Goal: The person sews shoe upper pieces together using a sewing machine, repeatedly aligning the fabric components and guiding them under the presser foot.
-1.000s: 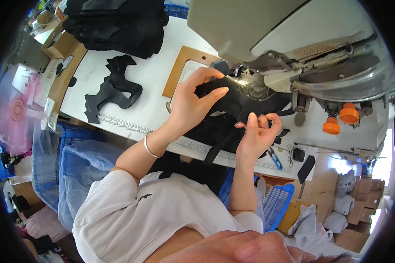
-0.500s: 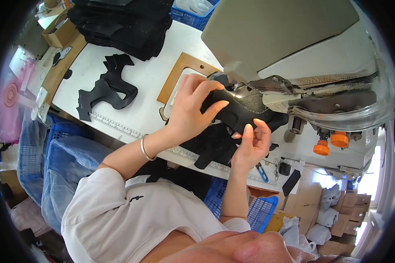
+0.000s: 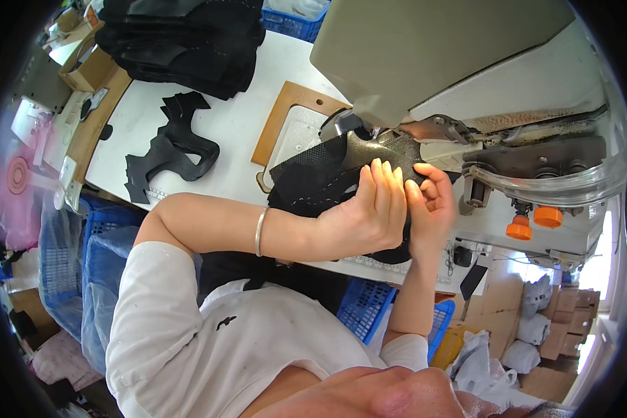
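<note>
Your left hand (image 3: 370,212) has moved beside your right hand (image 3: 433,209); both meet the black piece (image 3: 370,155), grip indeterminable. Keep it flat.

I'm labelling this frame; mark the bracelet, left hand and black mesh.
Bracelet (image 3: 259,233), head view: middle of its band.
Left hand (image 3: 362,219), head view: middle of the hand.
Black mesh (image 3: 319,164), head view: its left part.

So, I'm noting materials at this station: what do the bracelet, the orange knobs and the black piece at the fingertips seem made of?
Bracelet: probably metal, smooth and silvery, with a bright sheen.
Orange knobs: likely plastic, seemingly smooth, judging by their even, vivid colour.
Black piece: apparently mesh textile, slightly shiny, as a fine net-like texture catches the light; its fibre can't be told.
</note>
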